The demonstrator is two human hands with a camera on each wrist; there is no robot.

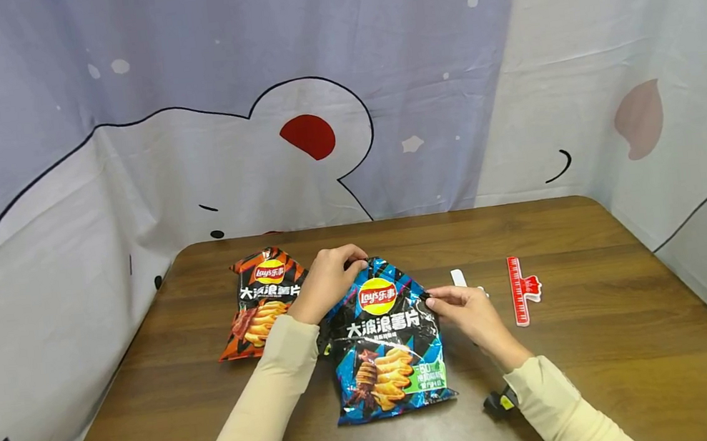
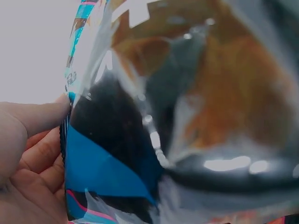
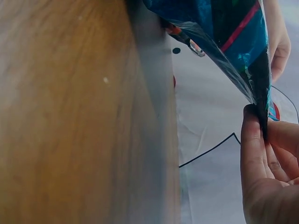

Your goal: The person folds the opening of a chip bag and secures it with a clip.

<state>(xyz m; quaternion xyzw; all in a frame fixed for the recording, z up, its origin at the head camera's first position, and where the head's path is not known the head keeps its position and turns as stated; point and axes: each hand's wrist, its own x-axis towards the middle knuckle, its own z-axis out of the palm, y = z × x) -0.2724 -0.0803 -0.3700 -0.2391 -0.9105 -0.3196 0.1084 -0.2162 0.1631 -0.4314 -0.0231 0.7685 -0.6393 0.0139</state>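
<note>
1. Left hand [image 1: 329, 278] pinched the top-left corner of the blue chip bag [image 1: 387, 346], fingers curled over the seam; the wrist view showed thumb & fingers [image 2: 32, 140] clamped on the bag's crimped edge.
2. Right hand [image 1: 469, 312] pinched the bag's upper right edge betw. thumb & fingers [image 3: 254, 149], narrow grip.
3. Blue bag sat at table [image 1: 599, 338] centre, top end raised off the wood, at 12 o'clock from the person. Label read "Lay's" w/ Chinese characters below.
4. Orange chip bag [image 1: 261, 303], same "Lay's" logo, lay flat at 10 o'clock, just beside the blue one.
5. Red clip [image 1: 520, 290] lay at 2 o'clock, apart from the right hand.
6. Both forearms in cream sleeves [image 1: 269, 402] angled inward toward the bag.
</note>
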